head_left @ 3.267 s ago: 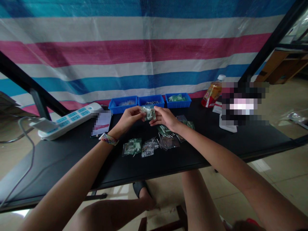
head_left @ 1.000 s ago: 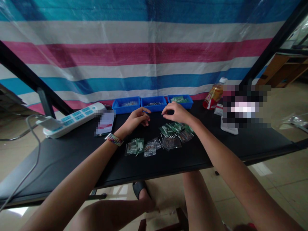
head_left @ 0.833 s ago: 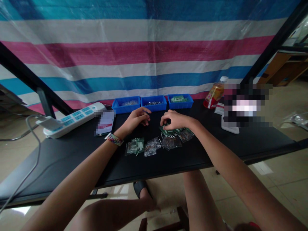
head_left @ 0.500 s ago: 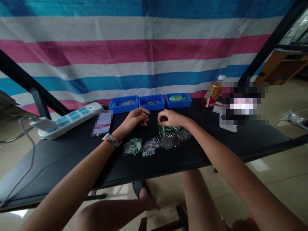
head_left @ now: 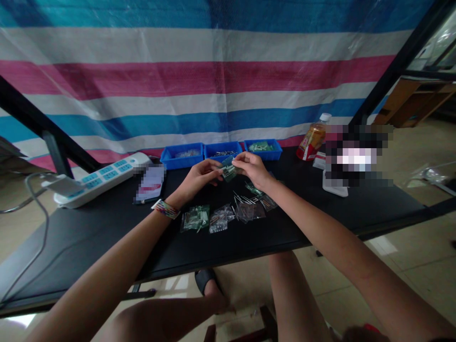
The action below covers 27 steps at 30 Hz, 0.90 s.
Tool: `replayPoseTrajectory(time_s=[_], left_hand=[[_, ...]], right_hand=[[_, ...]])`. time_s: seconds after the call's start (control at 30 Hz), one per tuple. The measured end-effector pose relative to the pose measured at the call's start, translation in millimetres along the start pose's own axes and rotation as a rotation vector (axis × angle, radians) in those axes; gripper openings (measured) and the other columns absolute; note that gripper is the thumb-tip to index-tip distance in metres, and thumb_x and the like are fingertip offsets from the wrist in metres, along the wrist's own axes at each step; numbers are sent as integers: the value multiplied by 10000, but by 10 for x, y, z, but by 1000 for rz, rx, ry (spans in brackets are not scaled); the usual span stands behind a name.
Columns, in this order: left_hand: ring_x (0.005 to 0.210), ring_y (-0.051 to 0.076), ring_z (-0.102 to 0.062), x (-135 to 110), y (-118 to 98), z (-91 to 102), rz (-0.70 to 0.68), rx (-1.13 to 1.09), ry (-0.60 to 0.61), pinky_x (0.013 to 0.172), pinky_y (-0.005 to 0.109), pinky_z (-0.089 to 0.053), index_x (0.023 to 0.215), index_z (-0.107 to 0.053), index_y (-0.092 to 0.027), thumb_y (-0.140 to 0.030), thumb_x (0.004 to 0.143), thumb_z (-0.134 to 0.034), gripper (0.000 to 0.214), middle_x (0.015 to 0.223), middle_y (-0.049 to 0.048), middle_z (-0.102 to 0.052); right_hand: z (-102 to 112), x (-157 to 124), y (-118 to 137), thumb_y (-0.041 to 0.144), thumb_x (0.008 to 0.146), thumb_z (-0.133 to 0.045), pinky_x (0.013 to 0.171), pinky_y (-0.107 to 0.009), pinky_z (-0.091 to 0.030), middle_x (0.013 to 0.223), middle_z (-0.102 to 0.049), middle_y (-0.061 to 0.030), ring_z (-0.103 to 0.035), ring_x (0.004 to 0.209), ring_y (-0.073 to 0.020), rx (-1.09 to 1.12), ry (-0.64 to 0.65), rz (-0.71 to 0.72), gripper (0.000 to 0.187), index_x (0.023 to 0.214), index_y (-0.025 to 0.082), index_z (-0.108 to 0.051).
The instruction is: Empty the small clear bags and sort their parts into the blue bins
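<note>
Two bare hands meet at a green packet (head_left: 230, 174) held above the dark table (head_left: 281, 228). Right hand (head_left: 253, 172): thumb and finger pinch the packet's edge, which lies at its 9 o'clock. Left hand (head_left: 202, 179): fingertips at the opposite edge, packet toward its 2–3 o'clock; cannot tell whether they pinch or only touch. Neither hand clearly nearer. Long axis unclear, fingers covering edges. From packet: middle blue tray (head_left: 207, 151) at 12, right blue tray (head_left: 272, 155) at 2, filled green bag (head_left: 196, 217) at 7, metal pins (head_left: 245, 198) at 5.
</note>
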State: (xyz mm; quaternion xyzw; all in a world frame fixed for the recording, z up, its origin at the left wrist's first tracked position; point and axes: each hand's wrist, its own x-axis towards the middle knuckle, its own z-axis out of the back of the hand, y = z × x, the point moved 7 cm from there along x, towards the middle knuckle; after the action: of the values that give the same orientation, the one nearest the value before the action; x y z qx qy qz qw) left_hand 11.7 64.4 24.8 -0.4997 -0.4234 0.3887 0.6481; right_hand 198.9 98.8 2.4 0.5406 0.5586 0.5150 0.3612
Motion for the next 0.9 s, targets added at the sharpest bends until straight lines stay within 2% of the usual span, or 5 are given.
replayPoseTrajectory(time_s=[0.13, 0.33, 0.53, 0.7, 0.9], left_hand=[[806, 186, -724, 8, -2, -4, -30, -8, -6, 726, 303, -607, 1025, -707, -169, -480, 756, -939, 473, 906, 44, -749], [702, 153, -673, 23, -48, 80, -82, 17, -104, 728, 282, -556, 969, -769, -148, -462, 780, -929, 400, 738, 14, -714], [651, 157, -671, 24, -25, 110, -39, -61, -135, 667, 287, -562, 854, -713, -162, -598, 836, -848, 457, 735, 34, -716], [541, 162, -639, 10, 138, 23, 148, -47, 13, 565, 271, -498, 706, -690, -150, -767, 941, -598, 666, 590, 75, -668], [645, 177, -706, 8, 129, 34, 137, -91, -34, 629, 273, -536, 810, -765, -130, -570, 802, -852, 449, 759, 105, -778]], right_hand=[[-102, -32, -36, 366, 671, -953, 763, -289, -641, 871, -710, 21, -720, 830, -152, 96, 64, -78, 419, 931, 216, -660], [-270, -124, -12, 272, 720, -938, 768, -351, -695, 870, -764, -31, -757, 783, -180, 16, 321, -155, 333, 962, 186, -727], [-272, -107, -11, 287, 726, -918, 748, -351, -688, 849, -756, -15, -746, 740, -169, 18, 254, -77, 290, 882, 200, -689], [-241, -69, 45, 372, 727, -908, 731, -349, -645, 769, -722, -2, -730, 733, -184, -81, 146, 128, 323, 808, 213, -638], [-254, -110, 159, 271, 812, -753, 856, -406, -636, 963, -786, -67, -745, 890, -234, -246, 149, 278, 126, 917, 202, -762]])
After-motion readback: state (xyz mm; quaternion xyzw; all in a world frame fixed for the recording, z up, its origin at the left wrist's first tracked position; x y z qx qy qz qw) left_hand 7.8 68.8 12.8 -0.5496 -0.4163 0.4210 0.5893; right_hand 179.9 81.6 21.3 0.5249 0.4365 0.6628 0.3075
